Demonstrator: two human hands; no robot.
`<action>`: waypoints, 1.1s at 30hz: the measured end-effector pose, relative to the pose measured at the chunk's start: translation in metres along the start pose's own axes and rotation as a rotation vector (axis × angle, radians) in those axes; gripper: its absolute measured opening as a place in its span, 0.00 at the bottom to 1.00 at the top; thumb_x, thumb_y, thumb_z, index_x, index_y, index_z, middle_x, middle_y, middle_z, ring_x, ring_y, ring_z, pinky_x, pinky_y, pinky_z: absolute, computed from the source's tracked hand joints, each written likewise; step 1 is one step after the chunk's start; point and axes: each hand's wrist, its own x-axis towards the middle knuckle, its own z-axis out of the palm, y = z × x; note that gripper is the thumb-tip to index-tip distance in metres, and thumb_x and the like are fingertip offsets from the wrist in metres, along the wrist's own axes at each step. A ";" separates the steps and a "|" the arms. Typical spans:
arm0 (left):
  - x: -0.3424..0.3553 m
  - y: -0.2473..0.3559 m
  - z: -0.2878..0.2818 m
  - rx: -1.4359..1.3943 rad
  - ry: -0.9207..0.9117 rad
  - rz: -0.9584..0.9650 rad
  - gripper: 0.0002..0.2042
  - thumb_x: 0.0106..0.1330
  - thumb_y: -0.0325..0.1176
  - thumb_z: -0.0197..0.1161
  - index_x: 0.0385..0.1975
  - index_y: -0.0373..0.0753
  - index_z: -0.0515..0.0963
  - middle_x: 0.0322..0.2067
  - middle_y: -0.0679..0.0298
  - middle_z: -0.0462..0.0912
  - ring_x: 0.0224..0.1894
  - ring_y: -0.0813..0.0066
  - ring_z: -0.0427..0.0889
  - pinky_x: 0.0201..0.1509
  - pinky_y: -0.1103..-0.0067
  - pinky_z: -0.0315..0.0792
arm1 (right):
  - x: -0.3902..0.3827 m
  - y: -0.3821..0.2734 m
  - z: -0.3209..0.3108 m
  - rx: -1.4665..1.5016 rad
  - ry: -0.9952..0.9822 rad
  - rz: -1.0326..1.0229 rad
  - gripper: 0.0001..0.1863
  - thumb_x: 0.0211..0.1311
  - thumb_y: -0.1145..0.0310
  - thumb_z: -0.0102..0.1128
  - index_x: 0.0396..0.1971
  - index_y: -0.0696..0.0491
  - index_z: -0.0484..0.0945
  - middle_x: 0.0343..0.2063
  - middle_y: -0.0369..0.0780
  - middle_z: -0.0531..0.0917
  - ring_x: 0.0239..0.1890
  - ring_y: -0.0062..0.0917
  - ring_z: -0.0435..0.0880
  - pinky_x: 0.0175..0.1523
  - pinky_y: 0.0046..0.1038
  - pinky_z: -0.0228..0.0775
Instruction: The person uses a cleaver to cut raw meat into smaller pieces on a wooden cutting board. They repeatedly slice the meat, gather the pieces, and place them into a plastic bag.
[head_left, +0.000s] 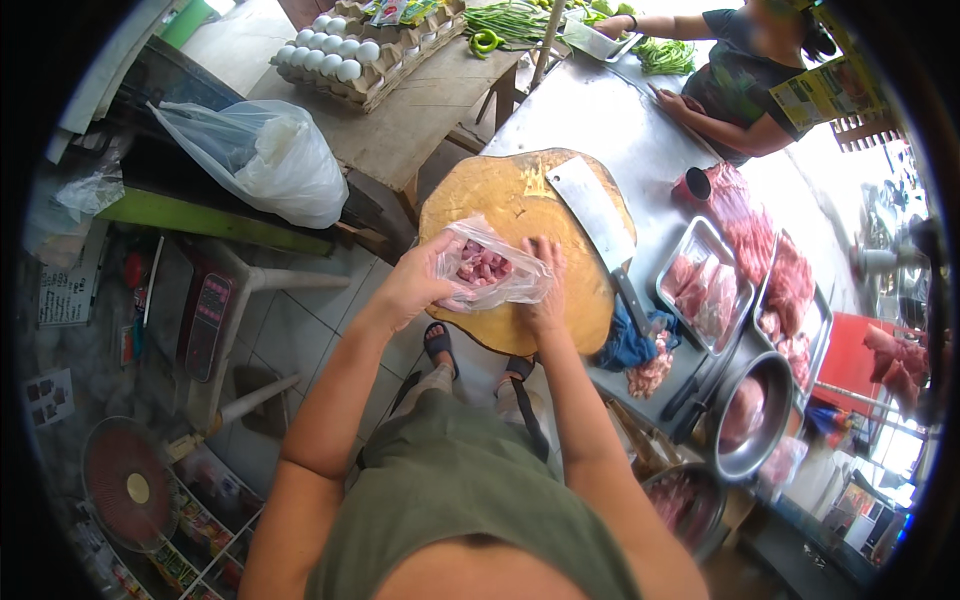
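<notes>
A clear plastic bag [478, 290] with small pieces of cut pink meat [482, 265] inside is held over a round wooden chopping block [500, 190]. My left hand [424, 272] grips the bag's left side, thumb toward the meat. At the bag's right edge, my right hand [543, 280] holds the plastic, its fingers pointing to the far side; part of its grip is hidden. On the block's right side lies a cleaver [592, 212] with a wide blade. Its dark handle [630, 300] reaches over the block's edge, close to a blue cloth [630, 335].
On the metal table to the right are a tray of meat [745, 305], more raw meat [790, 280] and a metal pan [785, 385]. Egg trays [370, 75] stand far left, above a hanging white bag [285, 170]. Another person [750, 75] works across the table.
</notes>
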 end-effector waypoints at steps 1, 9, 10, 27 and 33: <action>0.000 0.002 0.000 -0.002 0.019 0.003 0.40 0.49 0.16 0.54 0.69 0.29 0.55 0.64 0.55 0.67 0.56 0.68 0.78 0.45 0.79 0.81 | 0.004 0.000 0.006 0.049 -0.030 -0.070 0.23 0.57 0.63 0.61 0.53 0.52 0.77 0.64 0.46 0.69 0.68 0.44 0.63 0.72 0.35 0.55; 0.013 -0.002 -0.012 -0.024 -0.045 0.070 0.38 0.51 0.17 0.59 0.68 0.27 0.58 0.59 0.55 0.72 0.55 0.73 0.78 0.52 0.80 0.78 | 0.045 0.008 -0.055 1.009 0.191 0.541 0.13 0.57 0.83 0.58 0.42 0.58 0.82 0.39 0.38 0.82 0.42 0.26 0.79 0.47 0.25 0.72; 0.015 -0.003 -0.014 -0.023 -0.053 0.067 0.38 0.51 0.17 0.59 0.68 0.28 0.58 0.58 0.56 0.73 0.55 0.73 0.78 0.53 0.80 0.77 | 0.052 0.000 -0.078 1.330 0.202 0.868 0.13 0.59 0.84 0.56 0.43 0.60 0.81 0.37 0.37 0.81 0.40 0.20 0.78 0.46 0.21 0.71; 0.023 -0.014 -0.031 0.016 0.035 0.065 0.36 0.48 0.10 0.48 0.65 0.27 0.65 0.51 0.56 0.79 0.46 0.71 0.84 0.37 0.86 0.76 | 0.032 -0.071 -0.137 0.829 0.434 0.328 0.14 0.57 0.85 0.45 0.36 0.62 0.82 0.32 0.43 0.86 0.38 0.26 0.85 0.46 0.24 0.76; -0.041 0.025 -0.031 -0.142 -0.034 0.153 0.33 0.50 0.11 0.47 0.63 0.30 0.68 0.50 0.53 0.81 0.47 0.66 0.85 0.43 0.76 0.84 | -0.011 0.011 -0.062 -0.074 -0.110 0.416 0.25 0.60 0.67 0.61 0.56 0.63 0.73 0.57 0.57 0.74 0.60 0.49 0.72 0.65 0.39 0.64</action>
